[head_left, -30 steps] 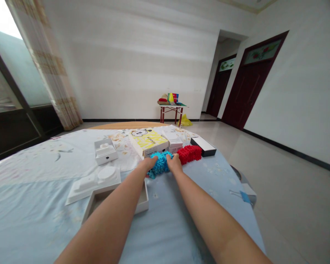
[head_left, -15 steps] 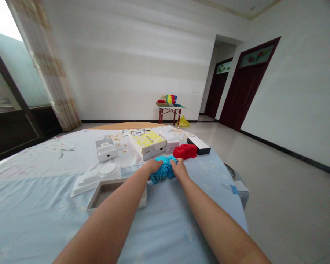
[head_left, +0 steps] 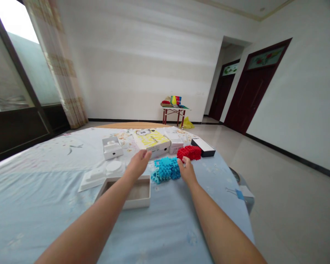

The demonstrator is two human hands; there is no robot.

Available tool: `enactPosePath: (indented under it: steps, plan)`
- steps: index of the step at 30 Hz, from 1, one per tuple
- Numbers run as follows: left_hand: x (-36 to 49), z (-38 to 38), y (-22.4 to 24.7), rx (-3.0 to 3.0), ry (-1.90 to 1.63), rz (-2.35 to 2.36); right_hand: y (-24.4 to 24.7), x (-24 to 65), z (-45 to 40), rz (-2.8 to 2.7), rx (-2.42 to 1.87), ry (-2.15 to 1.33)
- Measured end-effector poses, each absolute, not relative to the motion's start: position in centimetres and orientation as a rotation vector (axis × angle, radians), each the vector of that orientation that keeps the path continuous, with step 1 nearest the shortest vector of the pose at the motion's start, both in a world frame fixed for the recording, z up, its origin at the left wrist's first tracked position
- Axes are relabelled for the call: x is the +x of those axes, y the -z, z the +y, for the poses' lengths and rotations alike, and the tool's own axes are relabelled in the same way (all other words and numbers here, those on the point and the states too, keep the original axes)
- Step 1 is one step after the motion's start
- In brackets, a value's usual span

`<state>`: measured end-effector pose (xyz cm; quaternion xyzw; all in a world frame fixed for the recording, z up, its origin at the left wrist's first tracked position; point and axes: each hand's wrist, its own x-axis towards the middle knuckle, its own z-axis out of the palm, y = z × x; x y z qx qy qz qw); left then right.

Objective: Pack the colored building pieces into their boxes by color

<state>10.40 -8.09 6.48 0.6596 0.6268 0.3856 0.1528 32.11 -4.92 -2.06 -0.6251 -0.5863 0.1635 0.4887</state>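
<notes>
Head view: my right hand (head_left: 187, 171) rests against the blue spiky block (head_left: 166, 170), fingers half curled and gripping nothing; my left hand (head_left: 138, 164) hovers spread just left of it. I judge a nudge could tip the block onto the bedsheet (head_left: 44, 205). The near open box (head_left: 132, 191) looks empty

Near us the bedsheet (head_left: 167, 227) lies bare; farther, the open box (head_left: 132, 190), blue block (head_left: 166, 170) and yellow box (head_left: 151, 141) crowd our way.
</notes>
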Motion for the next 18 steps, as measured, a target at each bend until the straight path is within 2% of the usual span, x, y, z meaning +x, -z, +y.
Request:
enactPosePath:
  steps: [4,9,14,18]
  plan:
    - [4.7,-12.3,-6.9,1.889,-1.441,1.908,-0.1,32.2,-5.8,-1.754,-1.321,-0.233]
    - [-2.0,-15.8,-3.7,1.650,-1.632,2.095,-2.8,31.2,-5.7,-2.201,-1.274,-0.314]
    - [-4.8,-16.8,0.1,1.583,-1.612,2.025,-4.4,30.3,-4.1,-2.469,-1.300,-0.394]
    - [-5.1,-16.7,0.9,1.559,-1.588,2.052,-5.1,29.9,-3.7,-2.581,-1.341,-0.392]
